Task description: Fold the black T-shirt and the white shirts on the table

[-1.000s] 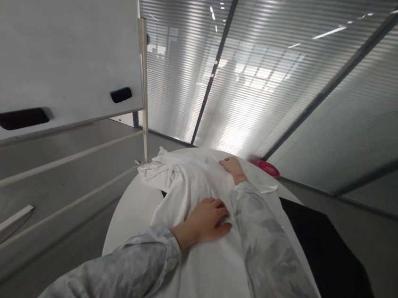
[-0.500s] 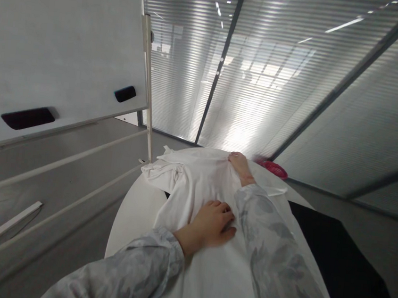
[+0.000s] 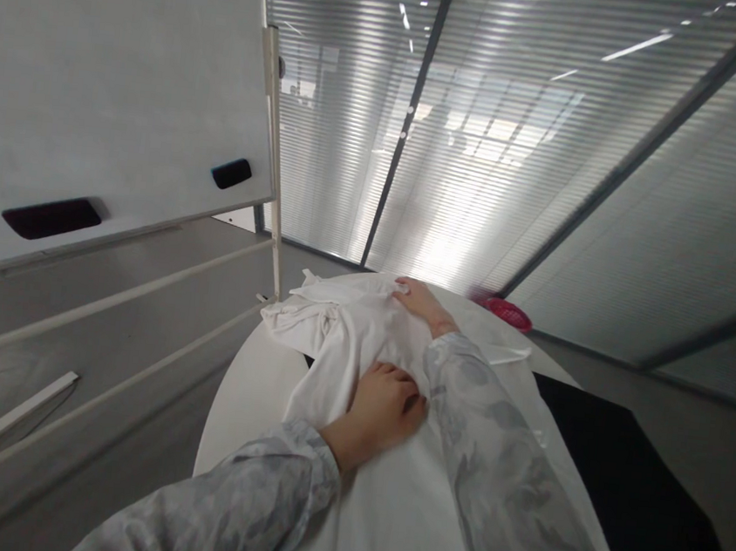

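A white garment lies spread along a white oval table, with a crumpled part at its far left. My left hand rests palm down on the cloth near the middle, fingers stretched flat. My right hand reaches to the far end of the garment, where its fingers pinch a fold of the white cloth. Both arms wear grey patterned sleeves.
A whiteboard on a stand leans at the left, with two dark erasers on it. Glass walls with blinds stand behind the table. A red dish sits at the table's far right edge. Dark floor lies to the right.
My right hand has slid left along the far end of the garment and gathered a fold. My left hand has shifted slightly left on the cloth.
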The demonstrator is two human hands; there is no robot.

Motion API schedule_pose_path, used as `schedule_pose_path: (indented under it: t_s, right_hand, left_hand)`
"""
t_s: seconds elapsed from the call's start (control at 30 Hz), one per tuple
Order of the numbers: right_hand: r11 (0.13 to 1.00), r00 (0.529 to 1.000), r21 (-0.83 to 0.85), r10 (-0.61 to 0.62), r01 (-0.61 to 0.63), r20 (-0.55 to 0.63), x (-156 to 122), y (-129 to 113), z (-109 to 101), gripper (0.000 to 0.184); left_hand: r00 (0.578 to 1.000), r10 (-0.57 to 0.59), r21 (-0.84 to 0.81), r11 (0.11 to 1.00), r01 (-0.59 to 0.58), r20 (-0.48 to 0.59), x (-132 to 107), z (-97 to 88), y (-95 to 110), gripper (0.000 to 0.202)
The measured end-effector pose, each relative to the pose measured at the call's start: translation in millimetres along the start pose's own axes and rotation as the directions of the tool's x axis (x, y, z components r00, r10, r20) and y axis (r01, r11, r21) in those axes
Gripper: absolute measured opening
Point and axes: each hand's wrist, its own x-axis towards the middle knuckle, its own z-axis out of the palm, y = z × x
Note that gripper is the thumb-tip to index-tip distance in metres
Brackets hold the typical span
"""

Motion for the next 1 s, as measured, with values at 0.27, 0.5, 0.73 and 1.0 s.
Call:
schedule_pose_path:
  t_s: [0.27,0.5,0.73,1.0]
  right_hand:
    - [0.995,0.997,-0.06,0.077,-0.079,-0.027,16.6,-8.4,9.1,0.038]
    - [0.99,0.973,-0.074,0.101,-0.119,-0.205,19.9,-33.0,10.7,0.03]
    - [0.984,0.97,-0.04,0.166,-0.175,-0.178,26.1,-36.5,11.0,0.038]
    - [0.957,0.952,0.053,-0.288,0.284,0.099,12.8,-62.4,26.0,0.037]
  left_hand:
    - [0.995,-0.093,0.024,0.995,0.094,-0.033,1.4,-3.3,-1.3,0.027]
    - [0.979,-0.18,-0.096,0.981,0.171,-0.096,4.9,-1.2,-8.3,0.025]
    - [0.889,-0.411,-0.408,0.861,0.304,-0.204,7.4,-0.1,-13.2,0.027]
    - [0.75,-0.604,-0.592,0.718,0.366,-0.269,8.5,-0.7,-16.2,0.031]
